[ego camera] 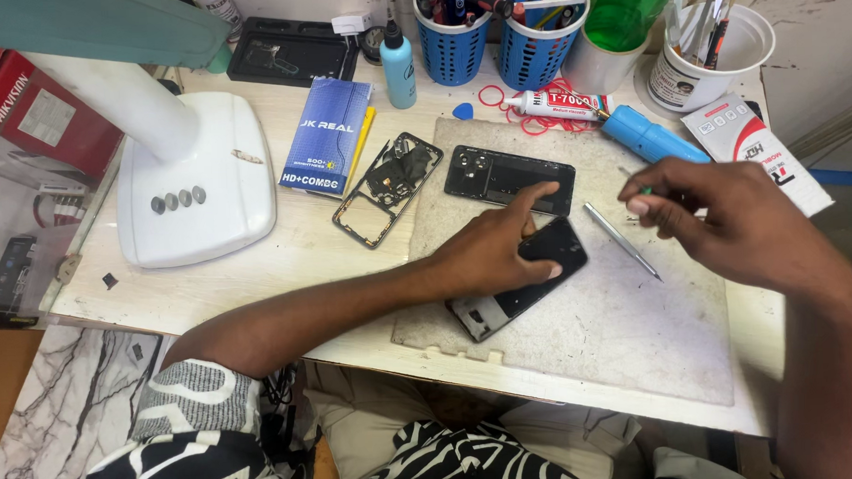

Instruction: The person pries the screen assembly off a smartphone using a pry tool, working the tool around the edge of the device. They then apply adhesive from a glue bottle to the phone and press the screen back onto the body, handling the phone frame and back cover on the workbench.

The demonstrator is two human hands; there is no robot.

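Note:
My left hand (497,251) rests on a black phone (493,313) that lies opened on the worn grey mat (618,337). Its thumb presses the phone's top and its index finger stretches toward a black back cover (499,176) just behind. My right hand (718,220) hovers over the mat's right side, fingers pinched on a small green-tipped tool (643,190). A thin metal tool (622,240) lies on the mat between my hands. A bare phone middle frame (386,189) sits left of the mat.
A white lamp base (197,181) stands at left, with a blue box (326,137) beside it. At the back are blue pen baskets (452,50), a blue bottle (398,70), a glue tube (558,104), a blue cylinder (654,137) and a white cup of tools (712,59).

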